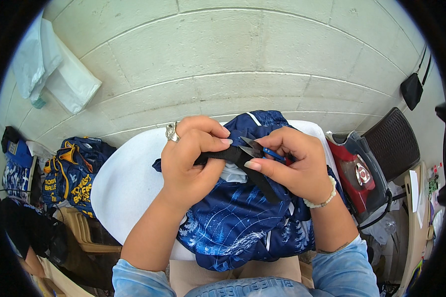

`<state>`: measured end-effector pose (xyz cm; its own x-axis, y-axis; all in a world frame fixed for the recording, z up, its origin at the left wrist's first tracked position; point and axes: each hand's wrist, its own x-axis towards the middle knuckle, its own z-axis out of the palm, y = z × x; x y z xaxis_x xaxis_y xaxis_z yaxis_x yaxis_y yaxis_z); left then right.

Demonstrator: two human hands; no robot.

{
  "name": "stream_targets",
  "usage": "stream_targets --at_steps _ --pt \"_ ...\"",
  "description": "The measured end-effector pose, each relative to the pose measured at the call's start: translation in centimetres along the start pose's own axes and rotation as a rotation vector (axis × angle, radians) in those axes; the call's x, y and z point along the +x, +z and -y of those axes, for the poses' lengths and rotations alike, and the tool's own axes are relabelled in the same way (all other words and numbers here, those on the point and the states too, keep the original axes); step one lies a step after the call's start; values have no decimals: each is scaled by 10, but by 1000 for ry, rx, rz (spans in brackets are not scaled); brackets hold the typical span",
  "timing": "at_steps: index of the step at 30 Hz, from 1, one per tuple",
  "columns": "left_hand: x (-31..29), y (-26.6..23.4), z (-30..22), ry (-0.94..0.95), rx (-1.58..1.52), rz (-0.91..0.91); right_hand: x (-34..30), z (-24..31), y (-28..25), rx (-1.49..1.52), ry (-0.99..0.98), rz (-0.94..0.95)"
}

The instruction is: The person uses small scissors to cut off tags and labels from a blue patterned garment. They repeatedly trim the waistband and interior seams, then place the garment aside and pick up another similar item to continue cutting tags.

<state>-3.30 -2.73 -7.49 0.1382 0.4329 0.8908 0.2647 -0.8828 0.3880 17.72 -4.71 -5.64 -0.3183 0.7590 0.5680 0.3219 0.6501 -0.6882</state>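
Observation:
A dark blue garment (223, 208) printed with pale trees and lines lies bunched in front of me. My left hand (189, 161) is closed, pinching a black fabric band (262, 183) on it between thumb and fingertips. A silver ring (172, 132) is on that hand. Close by on the right, my right hand (297, 163) grips small thread snips (252, 147) with a blue handle. Their pointed metal blades are parted and lie against the band, near my left fingertips. A bit of pale cloth (234, 173) shows under the band.
The garment rests on a white padded ironing board (121, 173) by a block wall (223, 44). A red and grey steam iron (359, 175) stands right, beside a dark chair (394, 143). Navy and yellow garments (77, 173) lie left, near another person (32, 252). Plastic bags (59, 74) hang upper left.

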Motion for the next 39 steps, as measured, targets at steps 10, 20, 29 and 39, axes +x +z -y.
stream_targets --at_steps 10,20,29,39 --pt "0 2 -1 25 -11 8 1 4 -1 -131 -92 -33" --pt "-1 1 -2 37 -1 23 1 2 -2 -144 -98 -22" --pt "-3 5 -2 -72 -92 -22 1 2 0 -203 -161 -43" --pt "-3 5 -2 -28 -73 -18 2 3 -1 -203 -146 -14"
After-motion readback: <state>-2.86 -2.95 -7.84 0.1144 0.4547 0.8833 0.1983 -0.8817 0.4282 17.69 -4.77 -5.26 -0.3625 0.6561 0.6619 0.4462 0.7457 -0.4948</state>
